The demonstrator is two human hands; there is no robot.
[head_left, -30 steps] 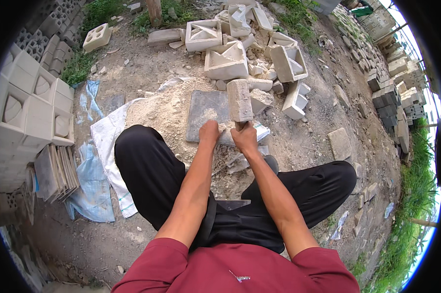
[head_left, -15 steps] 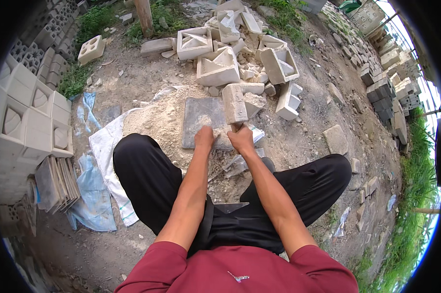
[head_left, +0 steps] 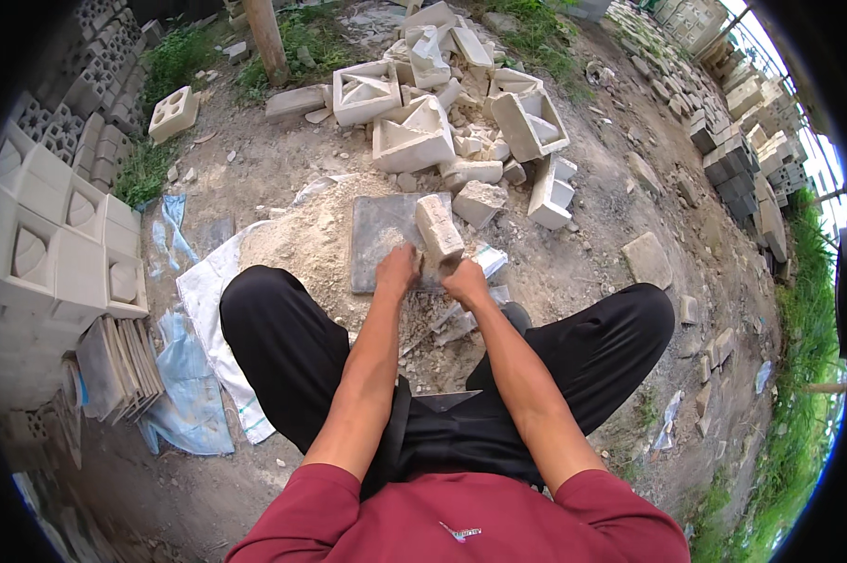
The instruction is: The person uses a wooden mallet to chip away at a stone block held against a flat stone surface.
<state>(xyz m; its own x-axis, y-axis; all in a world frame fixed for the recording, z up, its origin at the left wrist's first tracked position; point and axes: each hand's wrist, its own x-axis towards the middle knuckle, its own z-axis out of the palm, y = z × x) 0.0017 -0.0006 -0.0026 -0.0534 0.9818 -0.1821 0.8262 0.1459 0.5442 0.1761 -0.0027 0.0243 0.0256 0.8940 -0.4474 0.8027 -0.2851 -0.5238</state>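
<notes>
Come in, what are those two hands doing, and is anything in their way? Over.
Right hand gripping blocky mallet. Left hand at dark slab's near side, grip unclear. Broken blocks heaped beyond, apart from both hands.

On the chest of the dark red shirt [head_left: 386, 511] sits a small pale logo [head_left: 460, 533]: a thin slanting stroke with a short row of tiny letters beside it. The letters are too small and blurred to read for certain.
</notes>
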